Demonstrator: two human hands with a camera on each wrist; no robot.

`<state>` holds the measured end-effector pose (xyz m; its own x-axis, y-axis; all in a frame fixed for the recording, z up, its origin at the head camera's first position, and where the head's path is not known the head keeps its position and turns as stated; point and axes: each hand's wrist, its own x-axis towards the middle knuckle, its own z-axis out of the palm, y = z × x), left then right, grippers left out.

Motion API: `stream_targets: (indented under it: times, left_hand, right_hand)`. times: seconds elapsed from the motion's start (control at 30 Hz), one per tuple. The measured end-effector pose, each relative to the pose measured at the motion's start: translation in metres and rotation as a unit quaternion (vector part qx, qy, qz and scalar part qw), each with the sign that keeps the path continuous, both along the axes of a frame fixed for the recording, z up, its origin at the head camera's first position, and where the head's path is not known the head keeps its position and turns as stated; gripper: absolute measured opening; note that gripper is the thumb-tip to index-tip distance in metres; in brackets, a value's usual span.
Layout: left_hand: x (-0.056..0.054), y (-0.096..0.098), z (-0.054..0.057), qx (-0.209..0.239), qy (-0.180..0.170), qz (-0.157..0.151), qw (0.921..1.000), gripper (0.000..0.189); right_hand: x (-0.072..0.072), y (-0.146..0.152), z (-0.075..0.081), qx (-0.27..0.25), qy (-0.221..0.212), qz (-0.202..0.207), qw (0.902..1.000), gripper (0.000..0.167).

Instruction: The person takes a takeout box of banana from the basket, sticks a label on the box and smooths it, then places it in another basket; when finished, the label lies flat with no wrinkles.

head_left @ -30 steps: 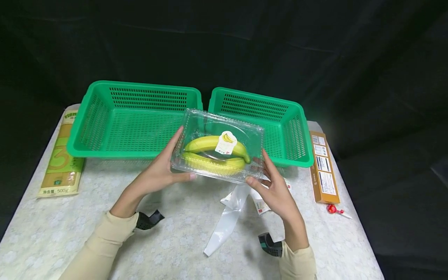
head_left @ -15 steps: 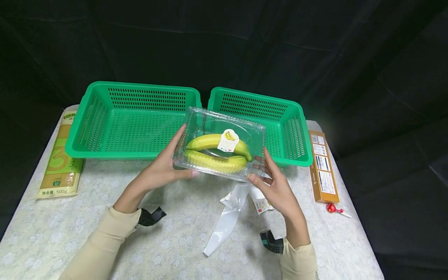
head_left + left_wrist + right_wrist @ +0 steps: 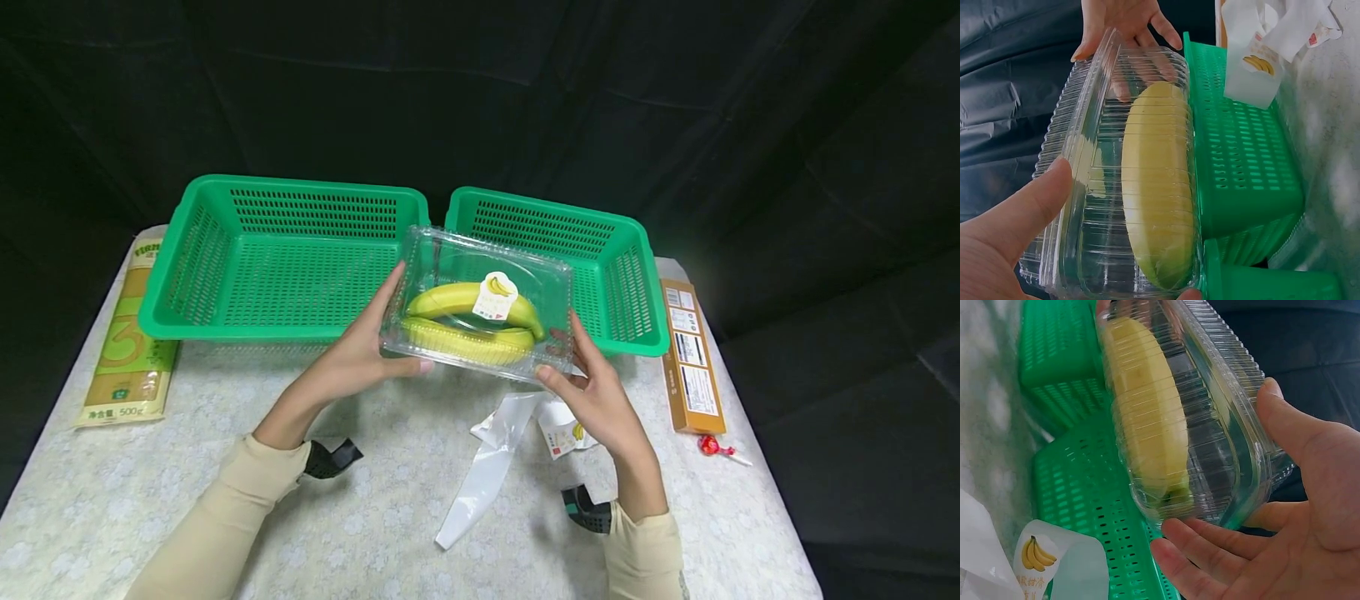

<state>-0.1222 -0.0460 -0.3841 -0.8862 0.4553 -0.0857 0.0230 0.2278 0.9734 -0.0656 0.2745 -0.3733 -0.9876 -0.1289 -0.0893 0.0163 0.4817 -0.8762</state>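
Observation:
A clear plastic clamshell box is held up between both hands, tilted, over the front edges of the baskets. Inside lie two yellow bananas, and a white banana sticker is on the lid. My left hand grips the box's left end, thumb along the near edge. The right hand holds the opposite end, with its thumb at the near corner. In the left wrist view, one banana shows through the ribbed side wall. The right wrist view shows the fingers under the box's end.
Two green baskets, left and right, stand side by side behind the box. A noodle-like 500 g packet lies at left; an orange carton and red lollipop lie at right. Nearer are a white strip and banana labels.
Both hands have shifted the box slightly to the right and away from the body. Their hold on it looks the same, and the things on the table stay put.

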Motion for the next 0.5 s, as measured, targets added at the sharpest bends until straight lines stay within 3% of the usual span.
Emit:
stream_targets:
  times: [0.5]
  left_hand:
    - [-0.0066,0.0062,0.0008,0.004,0.001,-0.005,1.0000,0.121]
  right_hand:
    - [-0.0048,0.0062,-0.0027,-0.005,0.006,0.000,1.0000,0.087]
